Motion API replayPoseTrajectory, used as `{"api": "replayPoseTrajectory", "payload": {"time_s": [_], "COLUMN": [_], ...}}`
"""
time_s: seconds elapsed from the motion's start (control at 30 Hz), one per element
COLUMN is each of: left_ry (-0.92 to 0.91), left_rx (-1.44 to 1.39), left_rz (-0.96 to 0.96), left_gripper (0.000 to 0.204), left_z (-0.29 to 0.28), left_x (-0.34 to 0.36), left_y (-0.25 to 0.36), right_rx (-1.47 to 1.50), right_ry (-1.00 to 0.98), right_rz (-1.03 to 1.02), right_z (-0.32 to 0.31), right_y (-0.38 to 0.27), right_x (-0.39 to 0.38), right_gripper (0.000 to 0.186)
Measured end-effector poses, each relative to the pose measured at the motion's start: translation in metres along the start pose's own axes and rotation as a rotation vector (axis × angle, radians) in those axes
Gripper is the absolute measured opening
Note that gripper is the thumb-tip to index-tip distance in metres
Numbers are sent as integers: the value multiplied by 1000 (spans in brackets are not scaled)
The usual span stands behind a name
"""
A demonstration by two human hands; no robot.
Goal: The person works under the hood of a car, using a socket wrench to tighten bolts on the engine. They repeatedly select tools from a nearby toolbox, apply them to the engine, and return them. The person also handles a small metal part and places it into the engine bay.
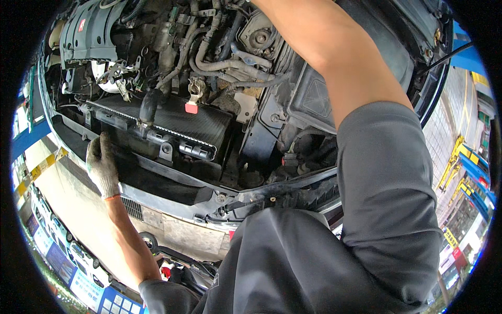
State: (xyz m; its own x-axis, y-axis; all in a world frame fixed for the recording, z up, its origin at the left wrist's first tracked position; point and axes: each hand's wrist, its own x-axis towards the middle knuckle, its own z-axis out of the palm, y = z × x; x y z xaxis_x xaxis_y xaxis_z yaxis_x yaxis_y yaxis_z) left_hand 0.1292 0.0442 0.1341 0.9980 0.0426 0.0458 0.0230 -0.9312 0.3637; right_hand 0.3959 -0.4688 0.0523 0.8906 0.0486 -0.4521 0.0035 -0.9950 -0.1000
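My left hand (102, 165), in a grey-white knitted glove with an orange cuff edge, is closed against the car's front panel (151, 170). Its fingers lie at the panel's upper edge, beside the radiator (178, 120). My right forearm (319, 42) is bare below a dark sleeve and stretches across the engine bay to the top of the picture. The right hand itself lies beyond the upper edge, so what it touches is hidden. A black hose (149, 104) rises from the radiator's front, and a metal bracket with a red tab (191, 108) sits behind it.
A grey engine cover (89, 34) stands at the far left, with ribbed hoses (230, 64) across the middle. Under my right arm is a black box lid (314, 99). A prop rod (449, 56) rises at right. Below the bumper lies a dark wheeled object (178, 261).
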Motion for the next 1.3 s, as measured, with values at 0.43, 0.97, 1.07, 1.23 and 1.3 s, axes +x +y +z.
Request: {"api": "replayPoseTrajectory", "payload": {"time_s": [0.43,0.97,1.07,1.23,1.3], "left_ry": [-26,-10,23,9,-7], "left_rx": [-90,-32,28,-11,-13], "left_rz": [-62,3,-36,-42,41], "left_gripper": [43,45,45,43,43], "left_z": [1,1,0,-2,2], "left_x": [-1,7,-5,-9,14], "left_y": [-1,10,6,-8,6], "right_rx": [-80,-415,-330,-136,-405], "right_ry": [73,35,264,100,298], "right_rz": [18,-18,-166,-96,-152], "right_z": [-19,6,2,-12,8], "right_y": [1,24,13,-7,40], "right_x": [-64,37,9,-20,20], "right_gripper": [21,23,24,29,31]}}
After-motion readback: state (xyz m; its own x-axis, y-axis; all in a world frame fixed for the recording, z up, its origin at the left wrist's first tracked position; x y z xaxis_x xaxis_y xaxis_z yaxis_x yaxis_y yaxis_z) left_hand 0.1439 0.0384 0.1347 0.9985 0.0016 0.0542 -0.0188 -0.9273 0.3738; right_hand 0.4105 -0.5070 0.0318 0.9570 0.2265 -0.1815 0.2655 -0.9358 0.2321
